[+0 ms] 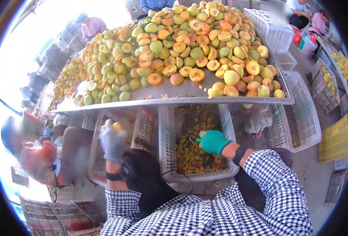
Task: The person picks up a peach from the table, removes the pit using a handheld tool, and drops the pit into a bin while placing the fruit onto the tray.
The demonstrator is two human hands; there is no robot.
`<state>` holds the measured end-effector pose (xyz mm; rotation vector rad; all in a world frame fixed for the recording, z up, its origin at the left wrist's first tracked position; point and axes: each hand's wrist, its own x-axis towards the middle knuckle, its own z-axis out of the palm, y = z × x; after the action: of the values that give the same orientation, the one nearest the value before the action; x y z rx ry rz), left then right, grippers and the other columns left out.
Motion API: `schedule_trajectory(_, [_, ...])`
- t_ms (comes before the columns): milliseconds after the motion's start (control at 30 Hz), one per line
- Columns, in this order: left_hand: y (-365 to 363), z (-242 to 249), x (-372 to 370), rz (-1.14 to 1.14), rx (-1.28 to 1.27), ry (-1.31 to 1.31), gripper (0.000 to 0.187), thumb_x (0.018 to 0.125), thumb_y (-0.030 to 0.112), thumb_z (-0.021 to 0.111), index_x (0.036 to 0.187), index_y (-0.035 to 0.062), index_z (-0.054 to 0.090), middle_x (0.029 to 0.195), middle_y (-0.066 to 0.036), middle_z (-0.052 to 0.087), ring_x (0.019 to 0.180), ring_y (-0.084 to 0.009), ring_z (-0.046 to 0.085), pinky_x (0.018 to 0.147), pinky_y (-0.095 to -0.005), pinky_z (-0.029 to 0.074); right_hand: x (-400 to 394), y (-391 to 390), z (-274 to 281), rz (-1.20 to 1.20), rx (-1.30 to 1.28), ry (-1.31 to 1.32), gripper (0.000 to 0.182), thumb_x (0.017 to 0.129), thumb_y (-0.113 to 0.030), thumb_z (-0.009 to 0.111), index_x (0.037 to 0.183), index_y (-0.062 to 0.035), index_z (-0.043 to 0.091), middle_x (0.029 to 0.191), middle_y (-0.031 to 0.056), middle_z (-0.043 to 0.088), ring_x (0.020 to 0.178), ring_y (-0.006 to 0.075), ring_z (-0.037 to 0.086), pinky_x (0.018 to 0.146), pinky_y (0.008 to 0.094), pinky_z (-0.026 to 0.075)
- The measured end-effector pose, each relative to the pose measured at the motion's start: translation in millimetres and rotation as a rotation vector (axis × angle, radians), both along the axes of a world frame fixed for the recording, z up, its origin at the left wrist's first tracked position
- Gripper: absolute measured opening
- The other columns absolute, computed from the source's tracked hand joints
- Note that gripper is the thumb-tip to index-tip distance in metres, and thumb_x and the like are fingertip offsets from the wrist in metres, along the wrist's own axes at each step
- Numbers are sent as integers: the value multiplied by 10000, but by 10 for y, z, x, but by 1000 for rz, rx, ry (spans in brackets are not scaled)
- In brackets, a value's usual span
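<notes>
My left hand (112, 141), in a pale grey glove, is blurred and shut on a yellow fruit piece (117, 126) above a white crate (96, 157). In a green glove, my right hand (214, 141) grips a small tool (193, 139) with a metal tip, held over another white crate (166, 129) that holds several brown pits and scraps. Just beyond both hands runs the edge of a metal table (174, 94) heaped with several yellow-green fruits and cut halves (174, 47).
Empty white crates (299, 114) stand to the right of the table and behind it (270, 29). A seated person in red (36, 153) works close on my left. More people sit at the far side and far right, beside another fruit table (341, 67).
</notes>
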<state>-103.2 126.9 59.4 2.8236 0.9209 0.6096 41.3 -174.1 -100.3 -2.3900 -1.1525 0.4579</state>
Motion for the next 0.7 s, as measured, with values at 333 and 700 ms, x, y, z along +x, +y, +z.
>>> schedule_trajectory(333, [-1154,-41,2767,-703,-171,319,446,875,193,611,1291,34,586,1129,-237,674,1055,-410,649,907,-456,523,237,-421,614,49,168,-110,180,819,-197,655,973,-104,638,886,171,682,833,402,670,739,513,518])
schedule_trajectory(700, [-1205,-114,2713,-648,-1050,290,300,815,112,713,1068,-27,635,951,-136,712,725,-200,711,569,-320,573,399,-583,1252,-398,759,346,309,872,-98,708,1145,25,630,944,117,674,842,194,629,764,340,515])
